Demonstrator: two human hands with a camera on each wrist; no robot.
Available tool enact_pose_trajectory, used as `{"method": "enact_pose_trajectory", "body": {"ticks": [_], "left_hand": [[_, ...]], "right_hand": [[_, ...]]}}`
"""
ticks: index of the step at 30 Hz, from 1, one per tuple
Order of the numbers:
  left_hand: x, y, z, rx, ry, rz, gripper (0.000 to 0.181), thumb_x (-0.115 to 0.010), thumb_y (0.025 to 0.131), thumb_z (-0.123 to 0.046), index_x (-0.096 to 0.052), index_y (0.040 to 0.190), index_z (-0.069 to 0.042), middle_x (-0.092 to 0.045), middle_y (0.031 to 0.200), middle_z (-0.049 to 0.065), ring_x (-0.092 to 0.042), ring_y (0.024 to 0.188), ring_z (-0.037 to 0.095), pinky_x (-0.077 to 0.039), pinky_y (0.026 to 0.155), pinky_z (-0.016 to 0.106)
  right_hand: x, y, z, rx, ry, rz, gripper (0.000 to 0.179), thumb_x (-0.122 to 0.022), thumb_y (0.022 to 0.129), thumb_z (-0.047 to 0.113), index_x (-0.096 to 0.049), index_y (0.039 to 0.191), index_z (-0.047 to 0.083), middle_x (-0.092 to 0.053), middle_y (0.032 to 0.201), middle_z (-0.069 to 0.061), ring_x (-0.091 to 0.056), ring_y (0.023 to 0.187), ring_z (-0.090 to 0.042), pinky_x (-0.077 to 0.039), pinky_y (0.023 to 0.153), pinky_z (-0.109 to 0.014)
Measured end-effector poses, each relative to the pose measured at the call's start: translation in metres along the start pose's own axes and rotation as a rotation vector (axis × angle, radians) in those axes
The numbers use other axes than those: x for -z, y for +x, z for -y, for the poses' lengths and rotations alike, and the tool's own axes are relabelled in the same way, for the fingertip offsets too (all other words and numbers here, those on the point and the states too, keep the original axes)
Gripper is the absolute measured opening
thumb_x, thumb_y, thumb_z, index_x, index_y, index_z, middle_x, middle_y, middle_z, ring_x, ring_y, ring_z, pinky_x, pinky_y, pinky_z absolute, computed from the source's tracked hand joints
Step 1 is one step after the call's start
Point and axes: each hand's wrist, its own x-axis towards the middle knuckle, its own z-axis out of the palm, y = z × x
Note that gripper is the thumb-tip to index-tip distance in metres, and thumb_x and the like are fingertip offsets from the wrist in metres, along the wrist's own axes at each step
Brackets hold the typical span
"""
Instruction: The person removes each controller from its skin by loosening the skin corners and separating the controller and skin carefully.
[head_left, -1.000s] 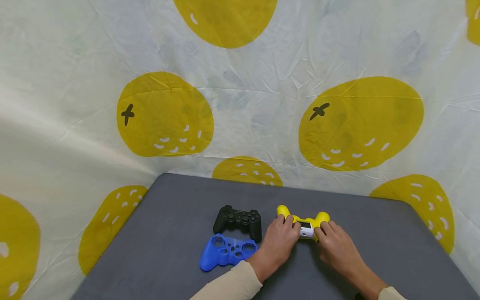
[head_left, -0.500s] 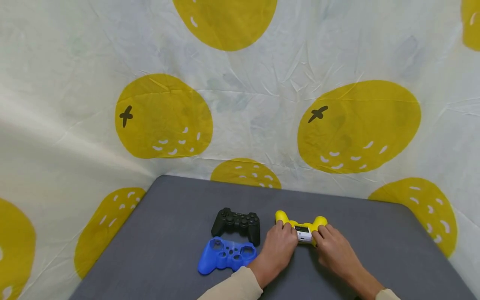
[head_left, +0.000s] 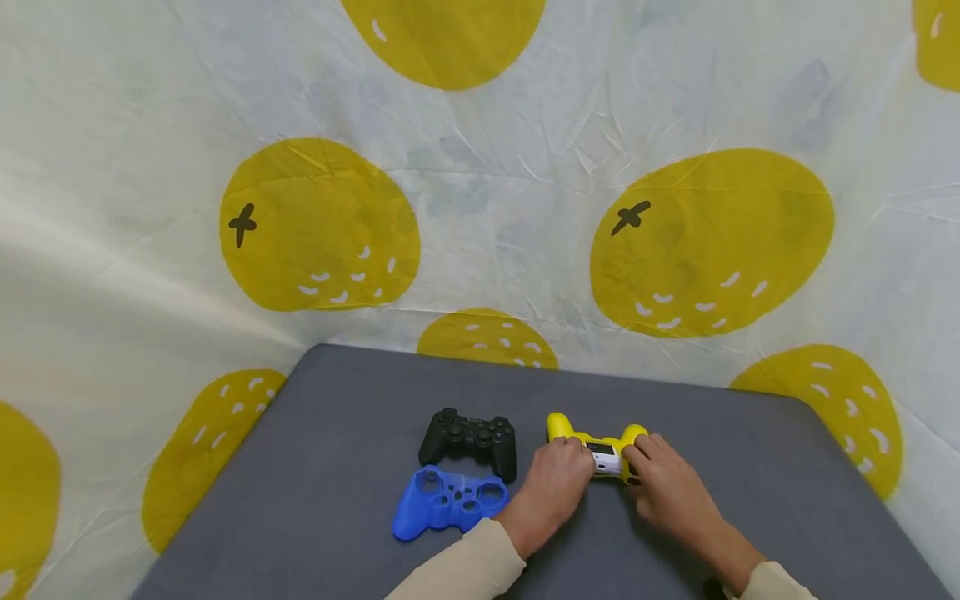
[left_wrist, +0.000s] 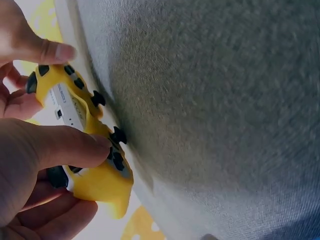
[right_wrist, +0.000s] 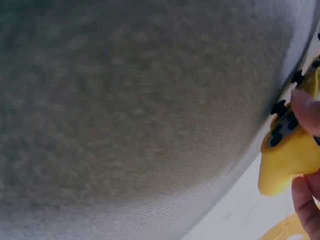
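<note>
In the head view, a white game controller [head_left: 606, 462] sits inside a yellow silicone cover [head_left: 558, 426], its grips pointing to the back of the table. My left hand [head_left: 553, 483] holds the covered controller at its left end. At the other end my right hand [head_left: 670, 485] pinches it. The left wrist view shows the left thumb [left_wrist: 75, 146] over the button side, with fingers underneath. There the cover leaves part of the white body bare near its middle. In the right wrist view, the right thumb [right_wrist: 307, 110] presses close to the black buttons, and fingers lie below.
Left of my hands, a black game controller [head_left: 469, 435] lies on the grey table [head_left: 330, 467]. A blue silicone controller cover [head_left: 442, 504] lies in front of it, close to my left forearm. A white cloth with yellow fruit prints [head_left: 495, 242] hangs behind the table.
Both hands keep their hold on the yellow-covered controller, with small shifts of the fingers. The whole head view has moved slightly, so things appear a little further left.
</note>
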Motion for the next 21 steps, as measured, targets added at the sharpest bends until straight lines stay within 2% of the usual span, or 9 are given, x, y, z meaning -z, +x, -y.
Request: {"method": "enact_pose_trajectory", "body": {"ticks": [4, 7, 12, 15, 21], "left_hand": [[0.003, 0.003, 0.002, -0.002, -0.03, 0.034, 0.005, -0.081, 0.092, -0.019, -0.08, 0.095, -0.023, -0.071, 0.086, -0.007, -0.066, 0.074, 0.008, -0.059, 0.061, 0.023], [0.005, 0.004, 0.002, -0.003, -0.039, 0.052, 0.006, -0.079, 0.093, -0.018, -0.08, 0.094, -0.024, -0.071, 0.086, -0.008, -0.066, 0.074, 0.008, -0.058, 0.061, 0.023], [0.005, 0.005, 0.003, -0.014, -0.023, 0.031, 0.009, -0.078, 0.093, -0.016, -0.08, 0.09, -0.024, -0.07, 0.082, -0.008, -0.065, 0.07, 0.009, -0.057, 0.057, 0.023], [0.005, 0.007, 0.004, -0.023, -0.019, 0.035, 0.01, -0.078, 0.093, -0.016, -0.08, 0.09, -0.024, -0.069, 0.082, -0.007, -0.064, 0.069, 0.009, -0.056, 0.056, 0.023], [0.006, 0.009, 0.006, -0.029, -0.024, 0.078, 0.011, -0.079, 0.093, -0.016, -0.08, 0.091, -0.027, -0.07, 0.084, -0.006, -0.065, 0.071, 0.01, -0.057, 0.057, 0.024]], "right_hand": [[0.003, 0.005, -0.003, -0.038, 0.08, 0.063, 0.047, -0.098, 0.058, 0.006, -0.072, 0.096, 0.013, -0.056, 0.09, 0.006, -0.046, 0.082, -0.009, -0.046, 0.068, -0.03], [0.009, 0.01, -0.005, -0.053, 0.119, 0.12, 0.036, -0.095, 0.068, 0.011, -0.073, 0.095, 0.018, -0.057, 0.091, 0.009, -0.046, 0.082, -0.008, -0.044, 0.068, -0.029], [0.019, 0.021, -0.005, -0.07, 0.134, 0.242, 0.026, -0.09, 0.078, 0.012, -0.07, 0.09, 0.026, -0.056, 0.09, 0.011, -0.05, 0.084, -0.009, -0.048, 0.071, -0.032], [0.023, 0.028, -0.005, -0.05, 0.109, 0.329, 0.024, -0.086, 0.082, 0.012, -0.068, 0.089, 0.026, -0.055, 0.088, 0.011, -0.049, 0.082, -0.009, -0.046, 0.069, -0.031], [0.029, 0.042, -0.003, 0.039, 0.058, 0.481, 0.025, -0.077, 0.088, 0.005, -0.062, 0.08, 0.024, -0.046, 0.079, 0.01, -0.041, 0.073, -0.009, -0.036, 0.065, -0.028]]}}
